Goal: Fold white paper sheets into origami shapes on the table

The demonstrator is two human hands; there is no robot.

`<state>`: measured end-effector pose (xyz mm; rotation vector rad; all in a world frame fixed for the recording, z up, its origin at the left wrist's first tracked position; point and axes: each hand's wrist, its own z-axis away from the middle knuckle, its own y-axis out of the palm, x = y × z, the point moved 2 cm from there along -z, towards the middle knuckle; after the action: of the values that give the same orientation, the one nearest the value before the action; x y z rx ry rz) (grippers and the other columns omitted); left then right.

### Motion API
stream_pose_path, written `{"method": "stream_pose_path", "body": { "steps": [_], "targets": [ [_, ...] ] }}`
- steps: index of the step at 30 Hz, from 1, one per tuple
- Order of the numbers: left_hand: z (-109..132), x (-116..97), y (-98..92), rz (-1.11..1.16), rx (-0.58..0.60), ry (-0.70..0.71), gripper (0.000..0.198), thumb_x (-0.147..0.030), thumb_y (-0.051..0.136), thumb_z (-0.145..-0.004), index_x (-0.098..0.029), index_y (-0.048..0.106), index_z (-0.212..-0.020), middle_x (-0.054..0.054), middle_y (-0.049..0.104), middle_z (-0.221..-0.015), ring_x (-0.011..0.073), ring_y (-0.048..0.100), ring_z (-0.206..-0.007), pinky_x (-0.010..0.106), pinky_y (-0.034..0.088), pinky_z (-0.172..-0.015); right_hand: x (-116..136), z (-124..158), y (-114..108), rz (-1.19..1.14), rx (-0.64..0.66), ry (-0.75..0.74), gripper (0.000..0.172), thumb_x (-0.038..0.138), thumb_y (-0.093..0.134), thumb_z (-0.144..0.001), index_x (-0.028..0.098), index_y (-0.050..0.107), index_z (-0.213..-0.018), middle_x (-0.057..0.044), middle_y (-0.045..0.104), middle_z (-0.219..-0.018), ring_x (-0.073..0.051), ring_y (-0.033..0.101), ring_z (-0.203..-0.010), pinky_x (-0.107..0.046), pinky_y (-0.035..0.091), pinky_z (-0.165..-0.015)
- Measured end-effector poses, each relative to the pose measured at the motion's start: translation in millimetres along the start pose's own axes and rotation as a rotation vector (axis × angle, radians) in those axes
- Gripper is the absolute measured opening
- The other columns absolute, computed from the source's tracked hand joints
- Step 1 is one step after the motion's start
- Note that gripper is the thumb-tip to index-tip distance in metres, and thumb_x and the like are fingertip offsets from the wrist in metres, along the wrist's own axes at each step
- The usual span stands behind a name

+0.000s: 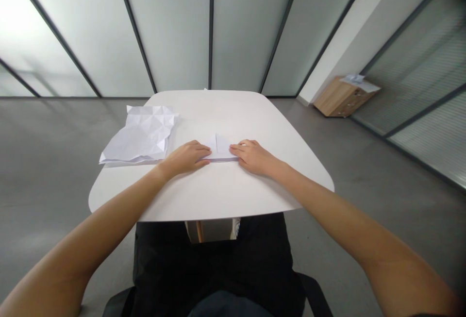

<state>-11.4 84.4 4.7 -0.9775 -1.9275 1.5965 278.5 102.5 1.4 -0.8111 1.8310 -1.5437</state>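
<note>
A folded white paper [219,148] with a pointed, triangular top and a centre crease lies on the white table [218,113], near the middle. My left hand [185,158] grips its left end, and my right hand [253,157] grips its right end. The hands partly hide the paper's ends. To the left of my left hand lies a creased, crumpled white paper sheet [140,135], overhanging the table's left edge and apart from both hands.
The rounded table stands over a grey floor, with my dark-clothed lap at its near edge. Frosted glass partitions [174,30] run behind it. A low wooden cabinet [342,96] with papers [355,80] on top stands at the far right.
</note>
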Motion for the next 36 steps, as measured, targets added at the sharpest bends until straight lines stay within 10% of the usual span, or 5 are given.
{"method": "stream_pose_path", "body": {
  "steps": [23,36],
  "targets": [
    [17,-9,0.8,-0.211,0.041,-0.102,0.039,-0.018,0.045,-0.103,-0.029,0.066,-0.134,0.004,0.071,-0.137,0.0252,0.07,-0.114,0.037,0.059,-0.085,-14,12,4,-0.324,-0.101,0.135,0.055,0.025,0.06,-0.095,0.018,0.049,-0.148,-0.013,0.066,-0.143,-0.03,0.059,-0.132,-0.049,0.045,-0.113],
    [9,12,1.5,-0.081,-0.045,-0.18,0.029,-0.034,0.048,-0.105,-0.024,0.073,-0.116,0.007,0.077,-0.113,0.0216,0.072,-0.103,0.035,0.055,-0.094,-5,-16,-5,0.012,0.024,0.041,0.029,0.027,0.051,-0.103,0.019,0.075,-0.117,-0.01,0.077,-0.118,-0.026,0.067,-0.11,-0.039,0.049,-0.097]
  ]
}}
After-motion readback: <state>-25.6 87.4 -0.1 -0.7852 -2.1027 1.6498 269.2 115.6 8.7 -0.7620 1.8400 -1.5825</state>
